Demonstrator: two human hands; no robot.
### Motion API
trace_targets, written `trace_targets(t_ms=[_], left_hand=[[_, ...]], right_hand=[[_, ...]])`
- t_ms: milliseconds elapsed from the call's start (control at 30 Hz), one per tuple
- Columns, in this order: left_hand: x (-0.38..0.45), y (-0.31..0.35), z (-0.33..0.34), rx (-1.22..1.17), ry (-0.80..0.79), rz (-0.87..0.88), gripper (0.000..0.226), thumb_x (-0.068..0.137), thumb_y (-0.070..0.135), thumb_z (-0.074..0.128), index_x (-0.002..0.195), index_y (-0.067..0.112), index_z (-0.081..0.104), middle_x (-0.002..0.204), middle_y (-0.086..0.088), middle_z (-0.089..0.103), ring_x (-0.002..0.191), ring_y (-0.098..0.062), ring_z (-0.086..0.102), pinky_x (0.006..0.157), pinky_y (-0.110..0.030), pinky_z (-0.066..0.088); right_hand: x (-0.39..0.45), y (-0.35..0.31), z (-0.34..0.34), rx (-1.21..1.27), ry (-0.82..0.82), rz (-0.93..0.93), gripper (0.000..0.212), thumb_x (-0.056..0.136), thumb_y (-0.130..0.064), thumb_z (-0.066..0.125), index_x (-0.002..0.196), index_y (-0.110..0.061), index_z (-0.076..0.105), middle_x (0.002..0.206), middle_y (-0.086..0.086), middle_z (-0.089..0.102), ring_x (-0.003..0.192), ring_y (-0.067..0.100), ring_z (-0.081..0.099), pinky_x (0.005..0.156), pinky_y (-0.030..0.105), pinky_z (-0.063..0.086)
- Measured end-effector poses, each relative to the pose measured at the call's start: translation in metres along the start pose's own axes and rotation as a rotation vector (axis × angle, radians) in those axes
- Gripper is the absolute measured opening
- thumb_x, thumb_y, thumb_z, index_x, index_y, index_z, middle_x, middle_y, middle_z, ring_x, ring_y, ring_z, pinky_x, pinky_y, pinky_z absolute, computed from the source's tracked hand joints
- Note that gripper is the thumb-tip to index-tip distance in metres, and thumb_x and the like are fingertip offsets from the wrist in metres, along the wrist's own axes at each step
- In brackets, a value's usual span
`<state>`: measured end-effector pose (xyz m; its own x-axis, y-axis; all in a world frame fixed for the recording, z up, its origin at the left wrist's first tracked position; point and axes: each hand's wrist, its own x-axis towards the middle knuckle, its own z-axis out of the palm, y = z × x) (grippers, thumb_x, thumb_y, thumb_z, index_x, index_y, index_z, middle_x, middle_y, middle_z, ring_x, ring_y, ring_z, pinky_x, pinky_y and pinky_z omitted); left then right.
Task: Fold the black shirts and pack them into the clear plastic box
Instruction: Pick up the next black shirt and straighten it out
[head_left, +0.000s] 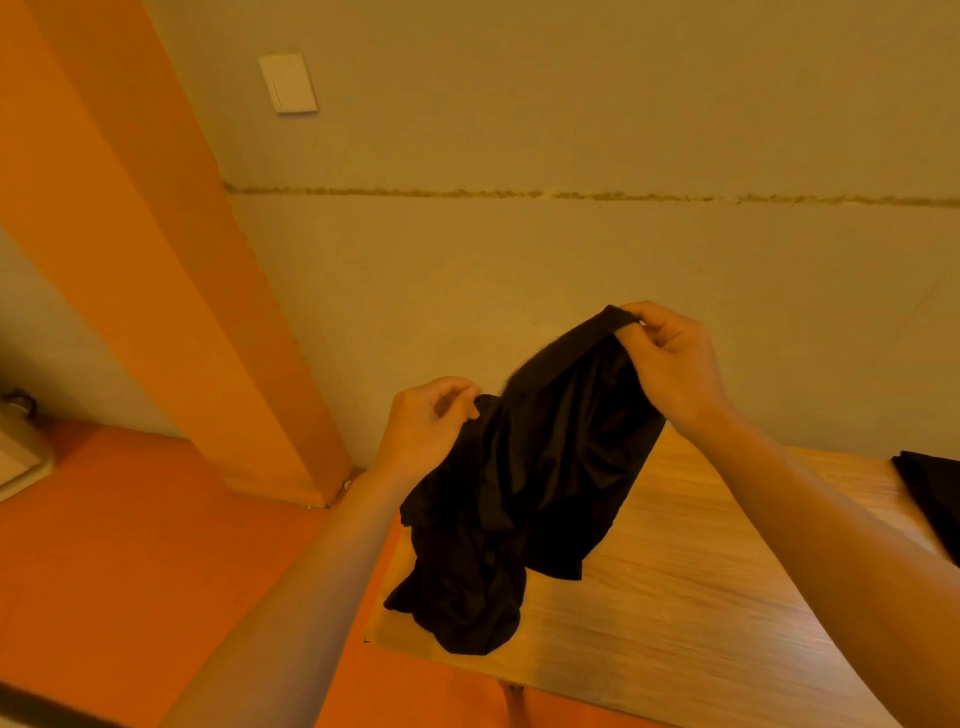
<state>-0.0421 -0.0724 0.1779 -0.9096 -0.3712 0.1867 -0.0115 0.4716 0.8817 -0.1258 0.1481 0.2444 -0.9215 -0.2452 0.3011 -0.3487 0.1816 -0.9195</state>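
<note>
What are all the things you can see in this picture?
shirt: one, black, held up over the table's left end, bunched, not yet folded
second shirt: one, black, on the table at the right edge, partly cut off
table: one, light wood, lower right
switch plate: one, white, on the wall, upper left
wall: pale, behind the table
pillar: one, orange, left
floor: orange, lower left
left hand: one, pinching the shirt's left edge
right hand: one, pinching the shirt's top edge, higher up
</note>
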Motion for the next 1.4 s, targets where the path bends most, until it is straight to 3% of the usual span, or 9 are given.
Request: trace_targets(t_ms=[167,367,500,633,733,867,967,1067,1400], left_hand=[[-0.003,-0.004,-0.005,-0.004,0.035,-0.02,0.009,0.093,0.026,0.062,0.097,0.024,0.07,0.094,0.014,0.067,0.089,0.003,0.06,0.075,-0.015,0.045],[-0.012,0.039,0.035,0.052,-0.194,0.09,0.054,0.079,0.048,0.071,0.127,0.029,0.053,0.113,0.017,0.059,0.099,0.0,0.058,0.082,-0.018,0.05],[-0.003,0.055,0.058,0.08,-0.157,0.092,0.024,0.091,0.031,0.063,0.111,0.018,0.067,0.098,0.005,0.068,0.088,-0.012,0.065,0.081,-0.038,0.057],[0.012,0.043,0.038,0.242,0.033,0.002,0.019,0.094,0.023,0.053,0.101,0.017,0.07,0.09,-0.001,0.07,0.084,-0.018,0.064,0.077,-0.036,0.053],[0.021,0.019,0.012,0.444,-0.008,-0.161,0.02,0.093,0.021,0.053,0.109,0.019,0.065,0.103,0.0,0.067,0.095,-0.02,0.062,0.073,-0.032,0.049],[0.005,0.029,0.025,0.207,-0.201,-0.065,0.048,0.089,0.032,0.065,0.133,0.022,0.051,0.123,0.009,0.057,0.109,-0.005,0.053,0.087,-0.019,0.041],[-0.007,0.048,0.045,0.047,-0.333,0.055,0.036,0.089,0.039,0.065,0.123,0.028,0.06,0.115,0.015,0.064,0.106,0.002,0.058,0.089,-0.016,0.044],[-0.008,0.057,0.047,-0.036,-0.256,0.061,0.005,0.089,0.032,0.067,0.09,0.027,0.067,0.085,0.011,0.068,0.082,-0.003,0.064,0.076,-0.019,0.051],[0.001,0.06,0.025,-0.253,-0.043,0.021,0.007,0.092,0.021,0.063,0.09,0.026,0.067,0.087,0.009,0.068,0.083,-0.006,0.064,0.079,-0.025,0.053]], right_hand=[[-0.001,0.008,-0.008,-0.071,-0.014,0.037,0.023,0.097,-0.016,0.054,0.086,-0.031,0.067,0.07,0.003,0.067,0.063,0.013,0.062,0.062,0.028,0.051],[-0.004,0.009,0.001,-0.138,-0.114,-0.018,0.018,0.094,-0.014,0.058,0.085,-0.025,0.069,0.061,-0.014,0.066,0.058,0.001,0.061,0.055,0.016,0.049],[-0.004,0.01,0.005,-0.145,-0.172,-0.055,0.021,0.091,-0.012,0.062,0.082,-0.03,0.068,0.065,-0.016,0.068,0.064,0.0,0.064,0.059,0.01,0.048],[-0.001,0.019,-0.007,-0.192,-0.191,-0.04,0.008,0.09,-0.028,0.065,0.099,-0.029,0.064,0.055,-0.003,0.054,0.05,0.005,0.049,0.062,0.009,0.043],[-0.002,0.024,-0.016,-0.145,-0.259,0.013,0.015,0.098,-0.025,0.052,0.108,-0.027,0.064,0.081,-0.013,0.065,0.074,-0.004,0.058,0.072,0.01,0.042],[-0.006,0.023,-0.006,-0.102,-0.353,0.002,0.022,0.102,-0.018,0.043,0.111,-0.027,0.061,0.108,-0.016,0.062,0.097,-0.016,0.054,0.08,0.0,0.039],[-0.009,0.024,0.009,-0.038,-0.419,-0.031,0.023,0.101,-0.014,0.045,0.117,-0.023,0.058,0.089,0.008,0.065,0.085,0.011,0.065,0.075,0.023,0.051],[-0.007,0.026,0.014,-0.046,-0.435,-0.098,0.026,0.1,-0.013,0.048,0.122,-0.025,0.053,0.081,0.014,0.06,0.078,0.023,0.061,0.075,0.031,0.05],[-0.019,0.044,0.024,0.1,-0.55,0.06,0.027,0.096,-0.013,0.054,0.12,-0.025,0.056,0.104,0.003,0.067,0.096,0.015,0.067,0.083,0.029,0.056]])
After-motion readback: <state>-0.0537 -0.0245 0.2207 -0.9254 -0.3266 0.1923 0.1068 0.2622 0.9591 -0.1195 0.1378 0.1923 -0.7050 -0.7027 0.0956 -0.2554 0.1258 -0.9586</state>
